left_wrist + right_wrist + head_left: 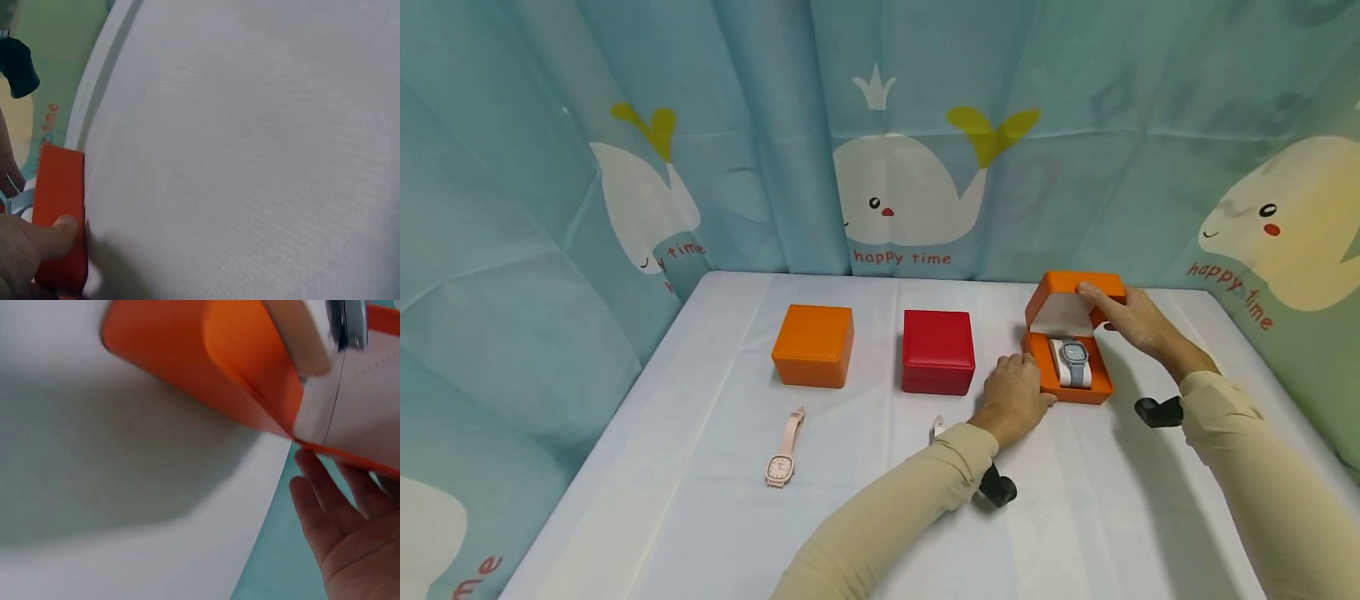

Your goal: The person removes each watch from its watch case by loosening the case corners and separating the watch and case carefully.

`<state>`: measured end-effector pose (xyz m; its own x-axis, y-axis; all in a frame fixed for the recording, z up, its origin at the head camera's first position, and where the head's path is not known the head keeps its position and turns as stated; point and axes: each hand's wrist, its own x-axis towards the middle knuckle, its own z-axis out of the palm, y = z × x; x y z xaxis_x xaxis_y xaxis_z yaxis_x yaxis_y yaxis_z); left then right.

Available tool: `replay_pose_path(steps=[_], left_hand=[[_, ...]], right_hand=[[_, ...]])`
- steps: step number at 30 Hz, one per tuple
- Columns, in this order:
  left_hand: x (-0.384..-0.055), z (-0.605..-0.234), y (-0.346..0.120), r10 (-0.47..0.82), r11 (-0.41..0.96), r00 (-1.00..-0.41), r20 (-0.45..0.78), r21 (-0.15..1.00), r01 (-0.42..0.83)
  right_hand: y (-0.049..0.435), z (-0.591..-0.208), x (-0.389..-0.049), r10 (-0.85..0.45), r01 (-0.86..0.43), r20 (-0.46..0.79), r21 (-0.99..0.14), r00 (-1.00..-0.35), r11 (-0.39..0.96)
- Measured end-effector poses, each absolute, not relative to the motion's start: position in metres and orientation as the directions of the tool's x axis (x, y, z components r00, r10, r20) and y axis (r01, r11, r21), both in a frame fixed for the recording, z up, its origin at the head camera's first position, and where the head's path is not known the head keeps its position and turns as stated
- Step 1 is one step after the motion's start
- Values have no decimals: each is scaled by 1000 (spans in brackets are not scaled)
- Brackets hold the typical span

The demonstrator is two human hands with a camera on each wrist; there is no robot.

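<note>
Gripping the base of an open, squarish orange box (1082,398) with a pale-lined lid (1086,281), the left hand (1011,396) sets its thumb against the front wall, its other fingers at the left side. The right hand (1138,321) grasps the raised lid at its right end, thumb over the edge. The box stands at the right of the white cloth-covered table (715,517); inside it, a square-faced watch with a blue-grey strap (1075,354) sits around a white cushion (1060,362). Left of the hands stand a closed, glossy red box (937,337) and, farther left, a closed orange cube-like box (812,333). A pale pink watch (780,468) lies in front of the latter; a whitish strap tip (939,424) shows beside the left sleeve (902,508), the rest hidden.
</note>
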<state>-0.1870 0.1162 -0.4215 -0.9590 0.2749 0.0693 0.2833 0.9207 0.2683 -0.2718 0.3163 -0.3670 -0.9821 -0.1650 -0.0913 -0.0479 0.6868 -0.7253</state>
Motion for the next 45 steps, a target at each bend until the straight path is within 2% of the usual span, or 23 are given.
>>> replay_pose_path(steps=[7, 14, 18, 21, 24, 27, 32, 38, 42, 45], left_hand=[[-183, -422, 113, 310, 909, -947, 83, 265, 321], [-186, -414, 116, 236, 905, -971, 39, 354, 235], [-183, -408, 112, 250, 885, -968, 33, 397, 242], [-179, -403, 107, 293, 867, -955, 50, 406, 288], [-176, -398, 101, 342, 858, -936, 80, 381, 345], [-173, -392, 95, 409, 848, -907, 98, 326, 418], [-167, -386, 88, 528, 827, -848, 38, 203, 524], [-160, -387, 87, 626, 780, -775, -91, 63, 622], [-155, -392, 86, 625, 778, -765, -154, 42, 627], [-154, -395, 85, 616, 782, -767, -181, 23, 623]], right_hand=[[315, -369, -262, -162, -73, -58, -714, -985, 697], [319, -375, -247, -73, -51, -3, -674, -997, 737], [326, -384, -234, 8, -23, 52, -574, -999, 818], [330, -391, -222, 20, -13, 65, -477, -998, 879], [330, -396, -213, -34, -72, 92, -445, -995, 893], [327, -398, -205, -130, -185, 152, -444, -980, 877], [321, -399, -197, -316, -388, 230, -446, -921, 806], [312, -395, -195, -378, -381, 108, -476, -920, 792], [306, -395, -198, -401, -367, 30, -470, -916, 803], [304, -396, -202, -426, -383, 23, -484, -905, 787]])
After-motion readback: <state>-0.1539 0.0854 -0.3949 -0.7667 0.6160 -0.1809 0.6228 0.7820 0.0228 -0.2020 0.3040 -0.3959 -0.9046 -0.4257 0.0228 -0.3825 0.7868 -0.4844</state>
